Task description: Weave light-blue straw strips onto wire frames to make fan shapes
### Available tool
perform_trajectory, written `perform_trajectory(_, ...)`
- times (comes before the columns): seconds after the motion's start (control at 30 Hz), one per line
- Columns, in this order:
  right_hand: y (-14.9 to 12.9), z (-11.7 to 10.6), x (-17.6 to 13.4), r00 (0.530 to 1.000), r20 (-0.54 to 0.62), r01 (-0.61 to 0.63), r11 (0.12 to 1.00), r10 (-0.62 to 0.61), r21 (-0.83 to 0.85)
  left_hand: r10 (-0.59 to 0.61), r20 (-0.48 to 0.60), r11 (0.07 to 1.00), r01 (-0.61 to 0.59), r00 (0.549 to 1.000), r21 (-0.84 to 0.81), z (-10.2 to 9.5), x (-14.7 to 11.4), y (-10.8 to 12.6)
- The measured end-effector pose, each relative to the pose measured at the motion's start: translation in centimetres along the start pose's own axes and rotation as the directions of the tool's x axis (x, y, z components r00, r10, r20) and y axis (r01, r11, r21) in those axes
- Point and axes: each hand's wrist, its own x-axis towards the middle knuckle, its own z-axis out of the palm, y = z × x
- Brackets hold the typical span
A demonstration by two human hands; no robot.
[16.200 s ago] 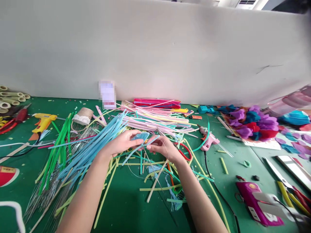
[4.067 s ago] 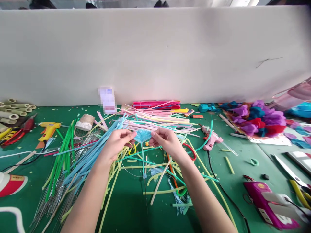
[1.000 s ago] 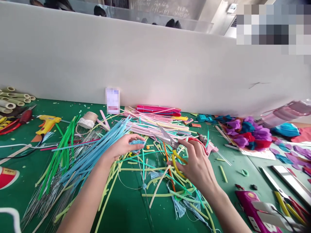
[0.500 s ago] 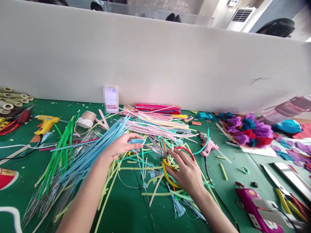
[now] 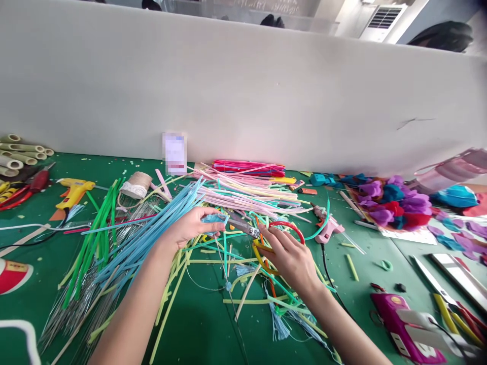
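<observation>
Fingers of the left hand were closed in a pinch, thumb below and index above, with the light blue piece between them. Its free end stuck out just past the fingertips, toward the counter's right edge. Right hand had its fingers curled round the handle loops of the scissors, blades aimed at the counter's left edge. Tips sat right at the piece's free end; couldn't tell if they touched it, or how wide the blades stood. Both hands were up over the mid-counter.

Below the left hand, a knotted wire ran down toward the near edge. Blue stems lay just left of that hand, partly behind the forearm. Pale pink stems lay beyond both hands, then a red bundle near the back edge. Pink glue gun was right of the scissors, yellow glue gun toward the back left corner.
</observation>
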Motion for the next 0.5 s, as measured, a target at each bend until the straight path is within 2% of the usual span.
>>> perform_trajectory(0.23, 1.3, 0.2, 0.4, 0.994, 0.009, 0.108, 0.988, -0.108, -0.114, 0.005, 0.013, 0.999, -0.005, 1.0, -0.035, 0.0, 0.1, 0.1)
perform_trajectory(0.4, 1.9, 0.7, 1.3, 0.991, 0.093, 0.11, 0.976, -0.094, -0.186, 0.003, 0.028, 0.998, -0.001, 1.0, -0.067, 0.1, 0.2, 0.0)
perform_trajectory(0.5, 2.4, 0.9, 2.4, 0.979, 0.108, 0.193, 0.949, -0.171, -0.249, 0.015, 0.052, 0.996, -0.01, 0.999, -0.093, 0.3, 0.4, -0.2)
